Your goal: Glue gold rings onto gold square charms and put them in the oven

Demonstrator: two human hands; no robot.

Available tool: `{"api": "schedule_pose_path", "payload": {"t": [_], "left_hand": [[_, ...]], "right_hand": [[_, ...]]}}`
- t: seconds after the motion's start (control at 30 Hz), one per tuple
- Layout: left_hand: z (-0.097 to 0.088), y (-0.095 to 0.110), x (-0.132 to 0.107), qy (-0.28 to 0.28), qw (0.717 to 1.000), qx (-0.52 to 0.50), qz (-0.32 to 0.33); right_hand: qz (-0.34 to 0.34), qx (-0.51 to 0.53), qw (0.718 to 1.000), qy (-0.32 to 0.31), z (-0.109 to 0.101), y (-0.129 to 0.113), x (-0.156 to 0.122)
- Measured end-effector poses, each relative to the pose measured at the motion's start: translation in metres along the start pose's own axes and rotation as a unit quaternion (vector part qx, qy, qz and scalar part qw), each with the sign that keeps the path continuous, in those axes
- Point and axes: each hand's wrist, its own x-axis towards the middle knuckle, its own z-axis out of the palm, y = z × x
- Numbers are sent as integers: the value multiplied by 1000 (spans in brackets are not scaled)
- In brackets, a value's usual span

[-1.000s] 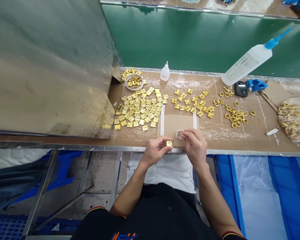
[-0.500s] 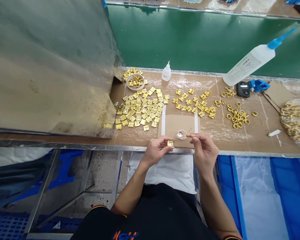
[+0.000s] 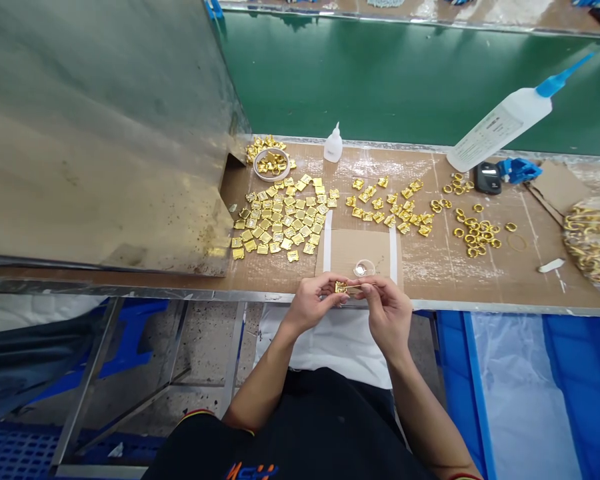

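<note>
My left hand (image 3: pixel 314 300) pinches a small square gold metal piece (image 3: pixel 340 287) above the front edge of the bench. Between the fingertips of my right hand (image 3: pixel 390 312) is a thin stick (image 3: pixel 354 287), its tip at the right side of the gold piece. Whether the tip touches it I cannot tell. Just beyond my right fingers lies a small round clear dish (image 3: pixel 363 268) with something shiny inside. It rests on a cardboard pad (image 3: pixel 360 245) fixed by white tape strips.
Many square gold pieces (image 3: pixel 280 217) cover the bench to the left; more gold pieces (image 3: pixel 405 210) and rings (image 3: pixel 480 233) lie right. A small white bottle (image 3: pixel 333 145) and a large blue-tipped bottle (image 3: pixel 500 130) stand behind. A metal box (image 3: pixel 105 147) walls the left.
My right hand has moved left from the round dish, bringing the stick's tip to the gold piece. My left hand stays almost in place, holding the same piece.
</note>
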Motion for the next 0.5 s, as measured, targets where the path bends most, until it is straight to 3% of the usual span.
{"api": "schedule_pose_path", "payload": {"t": [0.5], "left_hand": [[0,-1,1,-5,1000,-2,2]], "right_hand": [[-12,-22,1000,-3,3,0,-1]]}}
